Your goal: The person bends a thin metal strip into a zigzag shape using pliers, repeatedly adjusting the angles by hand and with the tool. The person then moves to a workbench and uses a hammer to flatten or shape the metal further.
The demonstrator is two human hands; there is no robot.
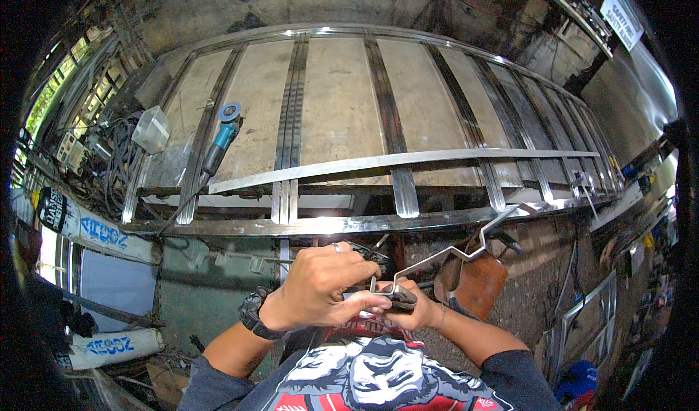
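A thin metal strip [435, 255], bent into a zigzag, runs from between my hands out to the right and away from me. My left hand [315, 286], with a ring and a black wristwatch, is closed, its thumb and fingers pinching the strip's near end. Lower and to the right, my right hand [416, 310] is closed around a dark block-like piece [399, 299], which lies against the strip near that end. Its exact kind does not show, and some of the right fingers are hidden.
Ahead spans a large metal frame [328, 226] with several crossbars. A long flat bar [313, 172] and a teal angle grinder [221, 140] rest on it. A clear plastic container [151, 129] stands at left, by cables. Beyond my right hand is a brown seat [480, 286].
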